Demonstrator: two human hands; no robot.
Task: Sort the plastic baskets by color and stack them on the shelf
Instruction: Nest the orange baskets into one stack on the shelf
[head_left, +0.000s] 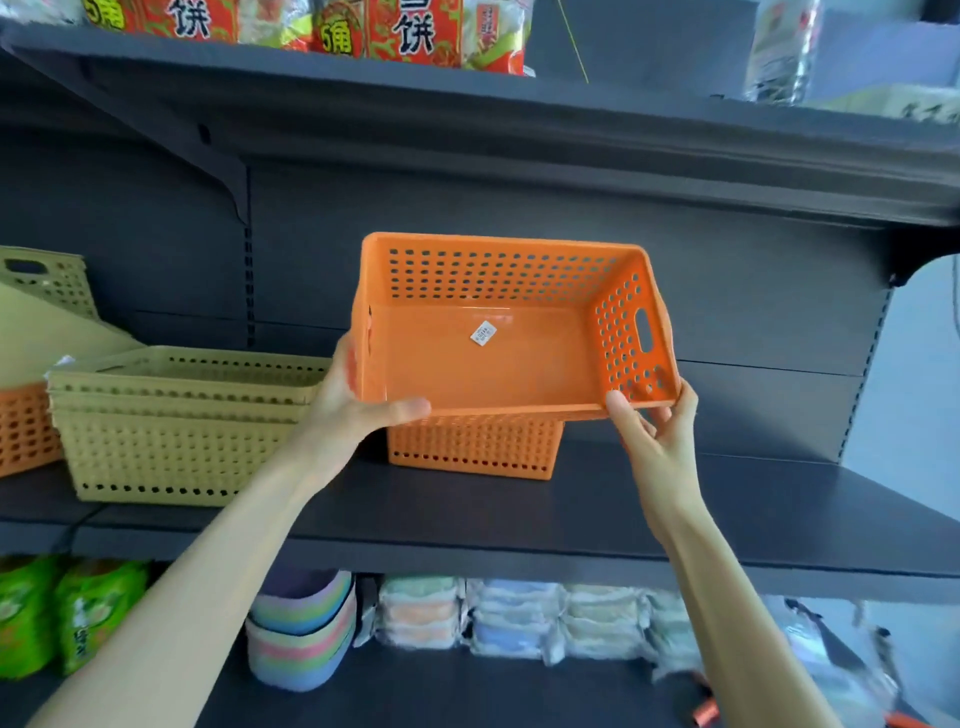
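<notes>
Currently the orange basket (493, 358) is held tilted above the lower orange basket (472, 447), midway along the shelf (701, 514), rim clasped by left grip (358, 410) and right grip (652, 436); levelling, then nesting, judged next.

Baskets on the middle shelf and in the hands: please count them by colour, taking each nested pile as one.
Orange: 3, the held orange basket in the left hand and right hand, the lower orange basket under it, the edge orange basket far left.
Beige: 2, the beige pile and the tilted beige basket left of it.
Total: 5.
</notes>
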